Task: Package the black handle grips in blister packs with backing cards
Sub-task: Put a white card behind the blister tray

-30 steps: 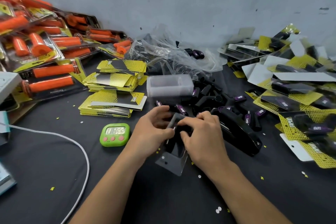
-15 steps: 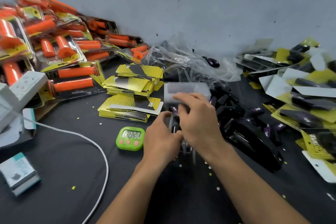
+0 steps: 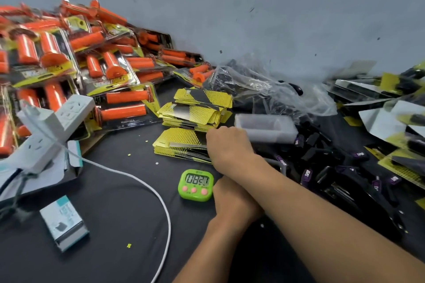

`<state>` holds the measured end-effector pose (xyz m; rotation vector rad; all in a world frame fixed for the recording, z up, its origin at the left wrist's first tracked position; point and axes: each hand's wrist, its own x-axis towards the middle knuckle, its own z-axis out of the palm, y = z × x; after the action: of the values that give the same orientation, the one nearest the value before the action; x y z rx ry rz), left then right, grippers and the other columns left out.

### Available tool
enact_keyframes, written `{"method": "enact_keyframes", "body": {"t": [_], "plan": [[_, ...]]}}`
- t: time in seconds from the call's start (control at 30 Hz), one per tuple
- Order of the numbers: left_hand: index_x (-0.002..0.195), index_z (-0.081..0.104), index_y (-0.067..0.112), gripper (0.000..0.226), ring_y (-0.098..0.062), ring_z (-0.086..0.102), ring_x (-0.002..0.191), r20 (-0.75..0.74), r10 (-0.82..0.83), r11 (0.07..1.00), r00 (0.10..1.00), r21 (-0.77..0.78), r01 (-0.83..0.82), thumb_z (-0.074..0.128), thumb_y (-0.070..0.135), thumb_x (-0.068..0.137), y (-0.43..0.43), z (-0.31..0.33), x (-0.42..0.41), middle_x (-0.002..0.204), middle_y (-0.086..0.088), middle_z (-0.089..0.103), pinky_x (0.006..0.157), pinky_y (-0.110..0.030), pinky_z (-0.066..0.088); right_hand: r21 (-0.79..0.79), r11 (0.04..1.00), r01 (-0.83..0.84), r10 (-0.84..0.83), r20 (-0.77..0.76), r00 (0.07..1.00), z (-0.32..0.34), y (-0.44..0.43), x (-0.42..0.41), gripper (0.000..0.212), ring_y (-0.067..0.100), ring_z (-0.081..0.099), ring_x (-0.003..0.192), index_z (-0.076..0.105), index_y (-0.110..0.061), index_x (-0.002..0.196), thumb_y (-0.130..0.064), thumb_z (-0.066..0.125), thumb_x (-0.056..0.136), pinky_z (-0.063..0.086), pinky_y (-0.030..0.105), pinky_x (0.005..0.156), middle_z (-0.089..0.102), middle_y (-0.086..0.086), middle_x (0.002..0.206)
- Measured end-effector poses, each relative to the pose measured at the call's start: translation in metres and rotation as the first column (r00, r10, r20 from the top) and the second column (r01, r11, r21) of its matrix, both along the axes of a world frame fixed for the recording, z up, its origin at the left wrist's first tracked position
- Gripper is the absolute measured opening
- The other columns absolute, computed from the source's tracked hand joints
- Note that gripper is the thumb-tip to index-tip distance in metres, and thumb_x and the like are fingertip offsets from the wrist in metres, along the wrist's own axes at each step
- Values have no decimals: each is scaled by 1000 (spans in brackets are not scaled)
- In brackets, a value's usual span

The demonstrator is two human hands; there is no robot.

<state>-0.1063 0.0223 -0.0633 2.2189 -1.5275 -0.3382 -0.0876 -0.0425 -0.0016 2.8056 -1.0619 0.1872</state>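
My right hand [image 3: 226,145] reaches left across my body to the near stack of yellow backing cards [image 3: 177,145]; its fingers curl over the top card's right edge. My left hand [image 3: 232,200] lies below it beside the timer, half hidden under my right forearm, and whatever it holds is out of sight. A second stack of backing cards [image 3: 195,108] sits just behind the first. Clear blister trays [image 3: 264,131] are stacked to the right of my right hand. Loose black handle grips [image 3: 322,156] with purple labels are heaped further right.
A green timer [image 3: 195,185] sits by my left hand. White power strips [image 3: 57,122] and a cable [image 3: 147,181] lie at the left, with a small box [image 3: 64,220] nearer. Packed orange grips [image 3: 69,64] pile up at back left, packed black grips [image 3: 391,110] at right. A crumpled plastic bag [image 3: 264,89] lies behind, a black stapler [image 3: 368,204] at right.
My right hand has left the blister pack and crossed over my left wrist to the near card stack. The view has swung left, and my left hand is now largely covered.
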Motion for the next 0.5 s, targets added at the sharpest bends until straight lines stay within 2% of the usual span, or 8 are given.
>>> {"method": "enact_keyframes", "body": {"t": [0.13, 0.2, 0.27, 0.33, 0.37, 0.43, 0.47, 0.5], "plan": [[127, 62, 24, 32, -31, 57, 127, 9, -24, 1000, 1000, -1, 24, 50, 38, 101, -1, 0, -1, 133, -5, 66, 96, -35, 44, -127, 989, 72, -58, 109, 992, -1, -7, -9, 30, 28, 71, 85, 43, -22, 71, -9, 62, 90, 31, 34, 63, 67, 0, 80], [125, 64, 26, 32, -30, 59, 126, 12, -13, 1000, 1000, -5, 13, 53, 40, 98, -1, 2, -1, 131, -4, 67, 95, -34, 46, -157, 983, 98, -72, 162, 984, 0, -6, -14, 23, 27, 71, 79, 53, -23, 74, -10, 62, 91, 31, 32, 62, 69, 0, 77], [116, 66, 24, 28, -31, 62, 121, 5, 3, 1000, 1000, -12, -3, 56, 40, 95, 0, 3, -4, 124, -4, 70, 90, -34, 48, -77, 990, 117, -95, 242, 966, 2, -4, -20, 11, 28, 71, 82, 68, -21, 84, -16, 64, 93, 34, 31, 64, 72, 2, 82], [104, 66, 25, 23, -34, 66, 111, -46, 74, 996, 996, -50, -77, 58, 41, 90, 0, 4, -6, 113, -4, 73, 79, -35, 47, 19, 990, 137, -133, 399, 907, 8, -4, -36, 12, 26, 68, 78, 74, -22, 89, -25, 63, 95, 36, 31, 65, 71, -1, 79], [104, 61, 28, 23, -34, 67, 108, -113, 122, 988, 986, -86, -132, 57, 43, 87, -1, 4, -7, 110, -3, 73, 75, -35, 44, 39, 988, 149, -146, 542, 828, 13, -3, -50, 14, 22, 64, 73, 72, -22, 88, -27, 62, 95, 36, 31, 63, 69, -4, 75], [131, 50, 35, 50, -34, 67, 105, -244, 220, 956, 945, -140, -259, 59, 45, 83, -3, 5, -11, 108, -1, 74, 72, -36, 40, 114, 974, 195, -205, 807, 554, 22, 7, -87, 13, 9, 57, 62, 63, -22, 82, -25, 60, 94, 38, 29, 57, 64, -7, 66], [144, 39, 37, 66, -34, 67, 103, -271, 253, 941, 929, -152, -301, 62, 44, 83, -4, 5, -13, 108, -3, 74, 73, -35, 39, 241, 957, 164, -287, 874, 392, 23, 16, -109, 13, 6, 58, 62, 59, -21, 79, -22, 59, 92, 41, 22, 55, 64, -6, 66], [151, 31, 37, 74, -34, 67, 102, -280, 278, 930, 919, -160, -330, 64, 43, 84, -5, 5, -15, 107, -4, 75, 72, -35, 38, 411, 909, 64, -413, 873, 259, 21, 28, -131, 11, 4, 60, 62, 61, -19, 81, -20, 58, 91, 45, 19, 55, 68, -6, 69]]}}
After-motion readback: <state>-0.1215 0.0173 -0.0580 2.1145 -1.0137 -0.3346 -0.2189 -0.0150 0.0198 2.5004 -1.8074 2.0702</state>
